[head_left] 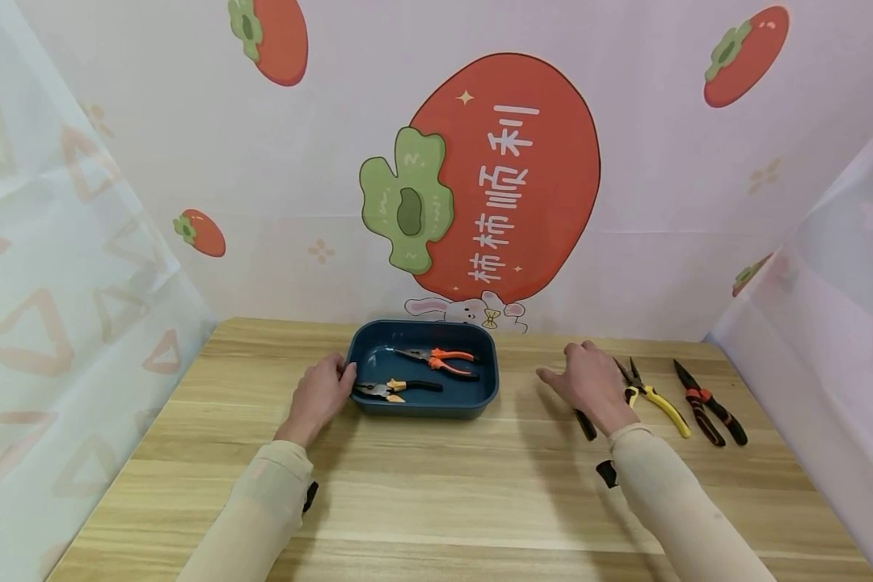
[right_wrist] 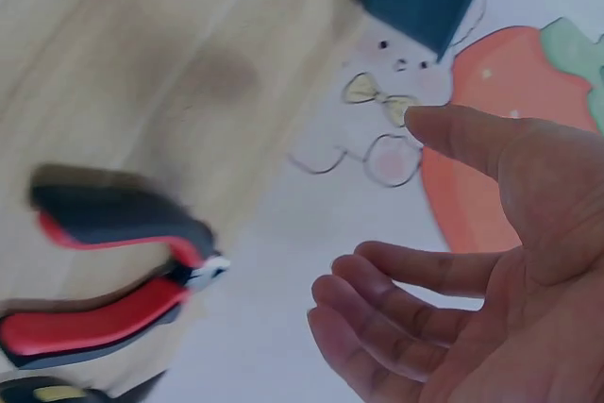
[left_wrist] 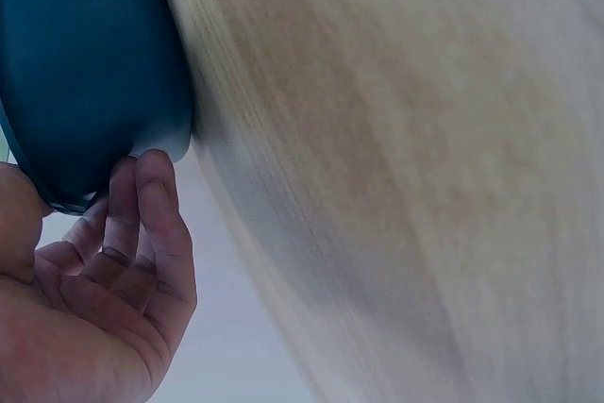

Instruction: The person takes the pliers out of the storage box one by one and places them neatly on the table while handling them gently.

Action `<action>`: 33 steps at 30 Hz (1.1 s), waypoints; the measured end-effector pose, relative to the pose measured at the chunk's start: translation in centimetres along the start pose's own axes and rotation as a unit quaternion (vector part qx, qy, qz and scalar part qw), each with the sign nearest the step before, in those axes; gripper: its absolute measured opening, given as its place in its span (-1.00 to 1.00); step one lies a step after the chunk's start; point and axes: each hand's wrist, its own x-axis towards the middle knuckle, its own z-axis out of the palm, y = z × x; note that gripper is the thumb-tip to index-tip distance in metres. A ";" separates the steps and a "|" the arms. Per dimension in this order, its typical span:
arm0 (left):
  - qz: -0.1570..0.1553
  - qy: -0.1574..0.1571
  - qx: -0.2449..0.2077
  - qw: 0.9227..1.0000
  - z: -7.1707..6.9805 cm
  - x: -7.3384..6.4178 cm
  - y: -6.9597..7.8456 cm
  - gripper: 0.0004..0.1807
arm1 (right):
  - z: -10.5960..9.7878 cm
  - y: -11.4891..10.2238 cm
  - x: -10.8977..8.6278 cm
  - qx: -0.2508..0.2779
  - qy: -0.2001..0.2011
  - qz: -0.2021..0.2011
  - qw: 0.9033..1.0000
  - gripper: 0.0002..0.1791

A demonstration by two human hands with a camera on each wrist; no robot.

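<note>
My left hand [head_left: 323, 394] holds the left end of a dark blue tray [head_left: 423, 411]; in the left wrist view its thumb is at the rim and its fingers touch the outer wall. Inside the tray lie orange-handled long-nose pliers [head_left: 447, 361] and pliers with black and yellow handles [head_left: 400, 388]. Over the table at the right hovers my right hand [head_left: 595, 386], fingers loosely bent and holding nothing. Close to it are pliers with red and black handles [right_wrist: 104, 323], mostly hidden under the hand in the head view.
To the right of that hand lie yellow-handled long-nose pliers [head_left: 658, 398] and black pliers with red trim [head_left: 707, 404]. All stand on a wooden table [head_left: 436, 493]. A printed cloth wall [head_left: 320, 178] rises behind the table, with more cloth at both sides.
</note>
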 end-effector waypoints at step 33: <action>-0.005 -0.004 -0.001 1.000 0.0 0.0 0.1 -0.70 | -1.2 -5.9 0.4 0.080 -0.018 -0.165 0.983 -0.48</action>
